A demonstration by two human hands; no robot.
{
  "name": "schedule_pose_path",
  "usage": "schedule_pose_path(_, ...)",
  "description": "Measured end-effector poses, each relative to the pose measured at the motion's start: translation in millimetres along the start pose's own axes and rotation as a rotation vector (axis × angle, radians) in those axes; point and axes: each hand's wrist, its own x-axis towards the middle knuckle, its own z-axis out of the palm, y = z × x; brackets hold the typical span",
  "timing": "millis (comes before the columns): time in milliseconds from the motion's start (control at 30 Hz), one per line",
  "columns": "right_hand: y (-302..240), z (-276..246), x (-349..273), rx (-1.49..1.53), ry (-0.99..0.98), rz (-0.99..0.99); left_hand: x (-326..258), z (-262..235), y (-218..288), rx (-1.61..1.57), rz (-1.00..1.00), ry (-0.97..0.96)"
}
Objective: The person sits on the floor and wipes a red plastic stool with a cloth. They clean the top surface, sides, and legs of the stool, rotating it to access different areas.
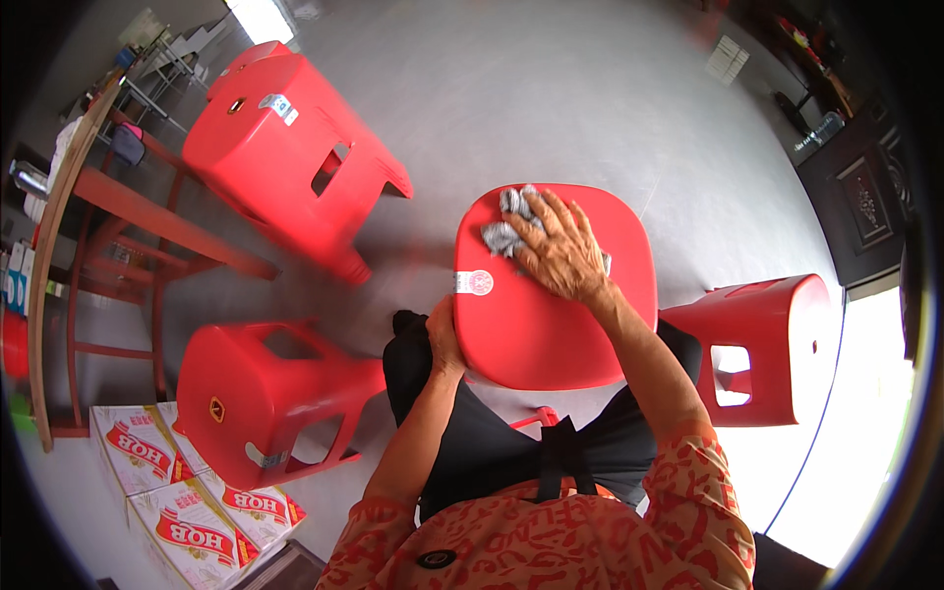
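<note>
A red plastic stool (536, 324) stands upright in front of me, its square seat facing up. My right hand (560, 251) lies flat on the seat, pressing a crumpled grey cloth (509, 224) against its far left part. My left hand (442, 334) grips the seat's near left edge, thumb on top. A round white sticker (475, 283) sits on the seat's left side, between the two hands.
Three more red stools surround me: one tipped at the upper left (285, 147), one on its side at the lower left (261, 398), one at the right (762, 349). A wooden table (59, 246) stands at the far left, white cardboard boxes (187, 501) below it. A dark door (860, 197) is at the right.
</note>
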Motion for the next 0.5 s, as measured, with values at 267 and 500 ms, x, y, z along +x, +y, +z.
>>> schedule_pose_path(267, -11.2, 22.2, 35.1, 0.012, -0.039, 0.048, 0.4, 0.3, 12.0, -0.398, -0.293, -0.015)
schedule_pose_path(500, -53.5, 12.0, -5.7, 0.109, 0.013, -0.158, 3.4, -0.8, 20.3, 0.041, -0.028, -0.035)
